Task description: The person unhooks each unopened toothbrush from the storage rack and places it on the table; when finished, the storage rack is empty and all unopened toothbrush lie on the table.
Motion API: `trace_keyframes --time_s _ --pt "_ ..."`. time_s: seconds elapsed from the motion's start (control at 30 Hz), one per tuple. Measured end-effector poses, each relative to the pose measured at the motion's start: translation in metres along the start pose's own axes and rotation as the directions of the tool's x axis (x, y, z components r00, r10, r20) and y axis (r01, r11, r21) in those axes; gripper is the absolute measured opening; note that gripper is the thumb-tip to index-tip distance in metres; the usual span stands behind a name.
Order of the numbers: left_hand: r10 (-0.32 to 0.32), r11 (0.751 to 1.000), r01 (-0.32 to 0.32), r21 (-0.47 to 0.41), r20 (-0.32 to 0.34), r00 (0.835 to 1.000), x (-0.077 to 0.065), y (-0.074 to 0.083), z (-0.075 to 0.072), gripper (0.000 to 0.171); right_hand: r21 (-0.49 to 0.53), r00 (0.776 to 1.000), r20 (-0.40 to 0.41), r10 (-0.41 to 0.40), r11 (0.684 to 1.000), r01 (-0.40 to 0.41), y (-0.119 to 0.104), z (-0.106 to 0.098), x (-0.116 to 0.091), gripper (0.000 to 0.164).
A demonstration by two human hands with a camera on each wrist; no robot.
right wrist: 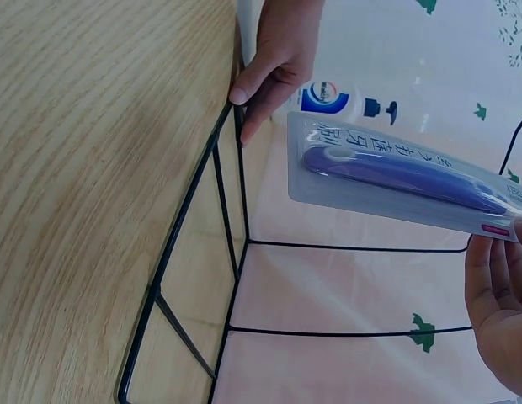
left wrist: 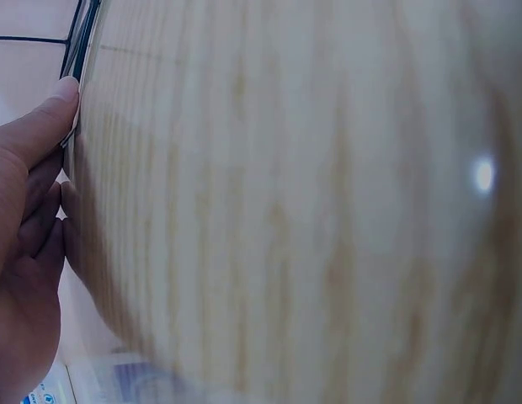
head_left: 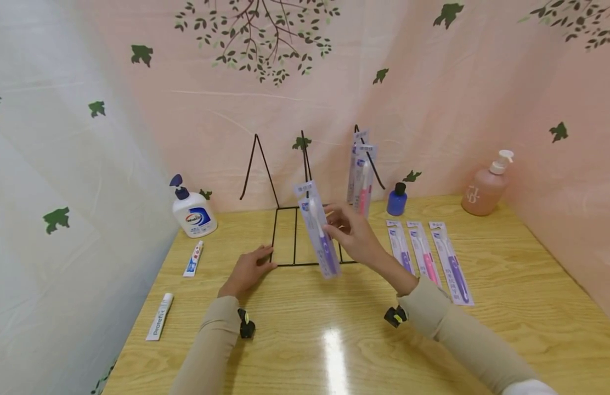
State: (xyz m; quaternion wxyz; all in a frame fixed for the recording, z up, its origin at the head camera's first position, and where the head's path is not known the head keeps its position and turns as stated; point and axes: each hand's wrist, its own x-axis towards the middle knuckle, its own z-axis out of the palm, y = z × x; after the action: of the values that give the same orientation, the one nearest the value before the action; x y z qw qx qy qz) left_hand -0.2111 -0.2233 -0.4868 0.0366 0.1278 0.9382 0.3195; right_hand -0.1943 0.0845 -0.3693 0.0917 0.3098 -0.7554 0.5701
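Observation:
My right hand (head_left: 354, 233) pinches the edge of a packaged purple toothbrush (head_left: 327, 252) between thumb and fingers. The pack leans, its top overlapping the middle hook of a black wire rack (head_left: 295, 241) in the head view. In the right wrist view the purple handle (right wrist: 396, 177) shows through clear plastic. My left hand (head_left: 248, 270) holds the rack's front left corner, thumb on the wire, fingers beside it near the tabletop. On the rack's right hook hangs a packaged pink toothbrush (head_left: 362, 197), with another pack partly hidden behind it.
Right of the rack lie three packaged toothbrushes (head_left: 453, 263), with a small blue bottle (head_left: 396, 204) and a pink pump bottle (head_left: 484, 189) behind. On the left are a white pump bottle (head_left: 193, 216), a small tube (head_left: 193, 259) and a larger tube (head_left: 159, 318). A patterned cloth encloses the table.

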Motion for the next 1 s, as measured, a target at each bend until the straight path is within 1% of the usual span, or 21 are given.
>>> trace_keyframes --time_s 0.27,0.37,0.53,0.63,0.83,0.93,1.0 --pt "0.001 1.0 -0.001 0.006 0.003 1.0 -0.001 0.0 0.0 0.056 0.008 0.998 0.018 0.063 0.998 -0.063 -0.008 0.0 -0.006 0.033" --pt "0.002 1.0 -0.002 0.006 0.001 1.0 0.0 0.0 0.0 0.056 0.009 0.997 0.029 0.066 0.998 -0.066 -0.02 -0.001 -0.008 0.031" --pt "-0.009 1.0 0.009 -0.008 0.0 1.0 -0.001 0.0 0.0 0.056 0.002 0.998 0.031 0.048 0.999 -0.048 -0.042 -0.003 -0.012 0.029" --pt "-0.012 1.0 0.012 -0.017 0.001 1.0 -0.001 0.001 -0.001 0.056 0.003 0.998 0.031 0.048 0.999 -0.048 -0.047 -0.004 -0.015 0.029" --pt "-0.017 0.999 0.017 -0.027 0.007 1.0 -0.001 0.002 -0.001 0.057 -0.024 0.997 0.016 0.076 0.997 -0.075 -0.044 -0.008 -0.023 0.031" --pt "-0.009 1.0 0.01 -0.023 0.005 1.0 -0.001 0.002 -0.001 0.057 -0.04 0.996 0.005 0.089 0.995 -0.088 -0.037 -0.011 -0.027 0.031" --pt "-0.005 1.0 0.005 -0.021 0.002 1.0 -0.001 0.001 -0.001 0.057 -0.043 0.996 -0.008 0.088 0.995 -0.088 -0.028 -0.014 -0.03 0.031"
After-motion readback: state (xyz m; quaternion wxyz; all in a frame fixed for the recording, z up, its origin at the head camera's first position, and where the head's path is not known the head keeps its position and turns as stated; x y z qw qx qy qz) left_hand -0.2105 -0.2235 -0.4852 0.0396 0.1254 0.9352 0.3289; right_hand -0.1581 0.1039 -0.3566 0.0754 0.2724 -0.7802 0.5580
